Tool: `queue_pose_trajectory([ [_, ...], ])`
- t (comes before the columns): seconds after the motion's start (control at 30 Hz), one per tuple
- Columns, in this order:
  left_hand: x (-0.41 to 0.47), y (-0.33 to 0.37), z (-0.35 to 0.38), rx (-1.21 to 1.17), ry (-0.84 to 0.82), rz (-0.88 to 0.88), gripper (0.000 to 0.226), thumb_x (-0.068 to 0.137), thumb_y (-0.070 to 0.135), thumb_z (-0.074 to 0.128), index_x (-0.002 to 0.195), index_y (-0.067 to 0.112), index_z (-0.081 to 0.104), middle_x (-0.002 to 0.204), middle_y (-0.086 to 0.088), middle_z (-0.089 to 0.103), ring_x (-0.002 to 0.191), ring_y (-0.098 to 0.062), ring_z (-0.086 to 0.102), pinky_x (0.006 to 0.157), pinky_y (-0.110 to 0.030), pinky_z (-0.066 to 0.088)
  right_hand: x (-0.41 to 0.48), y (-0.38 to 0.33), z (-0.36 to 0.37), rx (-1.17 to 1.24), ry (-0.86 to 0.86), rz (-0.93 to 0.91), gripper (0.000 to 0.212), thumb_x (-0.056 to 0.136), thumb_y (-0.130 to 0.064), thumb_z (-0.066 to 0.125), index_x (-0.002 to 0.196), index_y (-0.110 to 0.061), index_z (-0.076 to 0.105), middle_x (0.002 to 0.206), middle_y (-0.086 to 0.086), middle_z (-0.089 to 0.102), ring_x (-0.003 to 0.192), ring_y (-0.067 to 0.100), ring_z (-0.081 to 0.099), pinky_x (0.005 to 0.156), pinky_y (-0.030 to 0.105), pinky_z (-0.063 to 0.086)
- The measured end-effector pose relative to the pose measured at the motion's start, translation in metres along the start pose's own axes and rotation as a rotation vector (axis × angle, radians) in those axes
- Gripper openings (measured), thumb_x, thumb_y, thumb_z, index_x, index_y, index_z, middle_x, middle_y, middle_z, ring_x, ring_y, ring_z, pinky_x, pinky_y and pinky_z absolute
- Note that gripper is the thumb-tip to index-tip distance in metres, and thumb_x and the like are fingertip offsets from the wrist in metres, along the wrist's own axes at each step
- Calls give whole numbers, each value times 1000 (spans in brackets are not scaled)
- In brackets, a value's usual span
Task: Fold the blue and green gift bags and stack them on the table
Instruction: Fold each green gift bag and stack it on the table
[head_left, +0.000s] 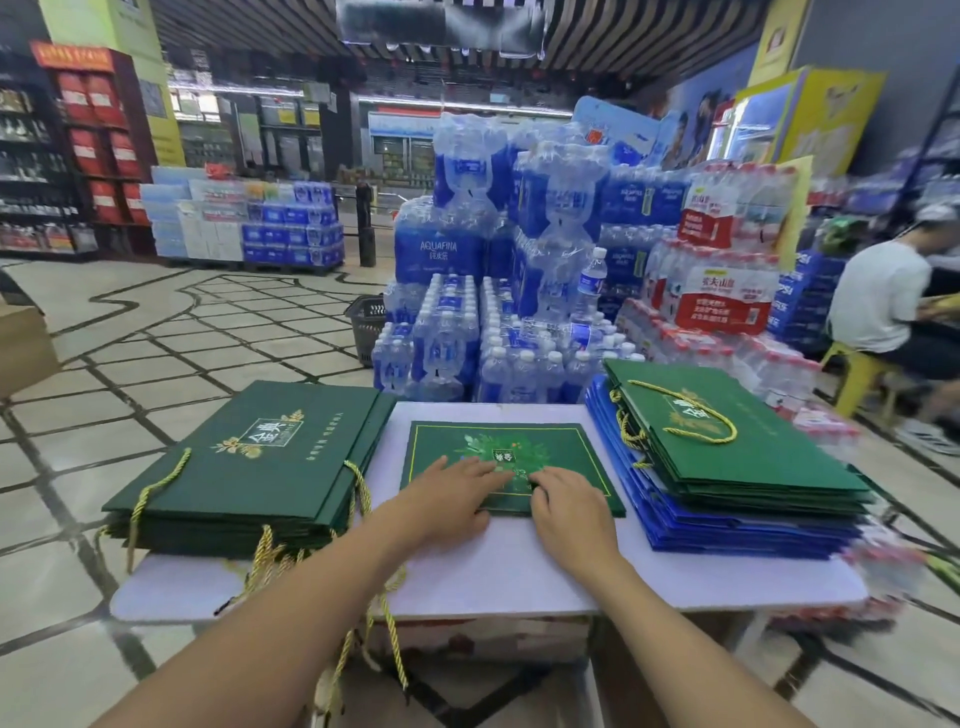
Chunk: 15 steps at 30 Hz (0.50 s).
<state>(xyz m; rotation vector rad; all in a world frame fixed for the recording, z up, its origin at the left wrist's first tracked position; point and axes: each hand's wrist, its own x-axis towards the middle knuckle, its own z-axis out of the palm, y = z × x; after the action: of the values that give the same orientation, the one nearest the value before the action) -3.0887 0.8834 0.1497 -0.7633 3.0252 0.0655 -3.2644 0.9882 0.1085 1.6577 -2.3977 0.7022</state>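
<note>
My left grip (447, 493) is released, lying flat with fingers straight and pressing down on the near left part of the folded green gift bag (561, 447). My right grip (569, 506) sits just beside it on the same bag. Its fingers are bent at the knuckles with the tips down on the paper, and I cannot tell whether they pinch anything or only press. The two grips almost touch over the printed leafy emblem in the bag's middle.

That bag lies flat in the centre of the white desk (498, 577), its near edge toward me, with bare desk top between it and my forearms.

To my left, a stack of flattened green bags (249, 457) hangs over the desk's left edge, and gold cord handles (262, 553) trail off its near side. To my right stands a taller pile, with green bags on top (753, 441), one gold handle looped across the uppermost, and blue bags (727, 530) beneath them.

Beyond the desk, shrink-wrapped packs of bottled water (467, 332) are piled high on the tiled floor (156, 338), with a dark shopping basket (366, 317) at their left. Far right, a person in a white shirt (878, 301) sits on a yellow stool (857, 374).
</note>
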Motion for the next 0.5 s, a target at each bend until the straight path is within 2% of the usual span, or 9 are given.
queue_pose_trajectory([
  [0.1,-5,-11,4,-128,50,-86,64,106,49,43,163,26,24,169,0,24,157,-20,18,128,-49,14,0,-3,0,-16,12,23,38,102,-29,39,129,-25,67,134,-10,63,129,13,51,105,38,40],
  [0.23,-9,-20,15,-262,53,-132,53,112,38,29,161,20,31,169,3,25,157,-14,16,128,-42,10,-1,-5,1,9,18,27,37,103,-29,40,127,-25,67,132,-11,63,127,13,51,104,39,39],
  [0.3,-12,-20,21,-238,61,-114,54,111,39,30,162,19,29,170,3,21,158,-16,12,128,-42,8,0,-3,2,17,17,29,37,103,-29,40,128,-25,67,133,-11,63,128,13,51,105,39,39],
  [0.37,-13,-20,23,-280,85,-110,51,110,36,36,157,17,37,166,2,31,156,-22,22,126,-42,16,1,-2,3,26,8,38,38,103,-29,40,130,-25,66,135,-12,62,129,12,50,107,40,38],
  [0.4,-14,-20,22,-321,114,-129,43,108,33,41,147,17,47,155,1,44,147,-26,36,119,-40,29,1,-2,4,28,3,41,38,103,-29,40,130,-26,66,135,-12,62,130,12,50,108,40,38],
  [0.43,-15,-20,21,-360,161,-166,30,104,30,45,129,18,55,136,1,53,129,-28,50,104,-38,40,1,-2,4,28,-3,44,38,102,-29,40,130,-26,66,134,-12,62,129,12,50,108,41,38],
  [0.47,-15,-20,21,-368,206,-214,16,101,27,48,111,18,56,118,2,53,110,-26,54,89,-35,43,1,-3,4,27,-10,47,38,102,-29,40,129,-27,66,133,-12,62,128,12,51,108,41,38],
  [0.5,-16,-20,18,-350,237,-257,9,98,27,50,98,18,55,107,2,50,98,-23,53,81,-35,43,1,-4,4,25,-15,48,38,102,-29,40,129,-27,66,133,-12,62,127,11,51,108,41,38],
])
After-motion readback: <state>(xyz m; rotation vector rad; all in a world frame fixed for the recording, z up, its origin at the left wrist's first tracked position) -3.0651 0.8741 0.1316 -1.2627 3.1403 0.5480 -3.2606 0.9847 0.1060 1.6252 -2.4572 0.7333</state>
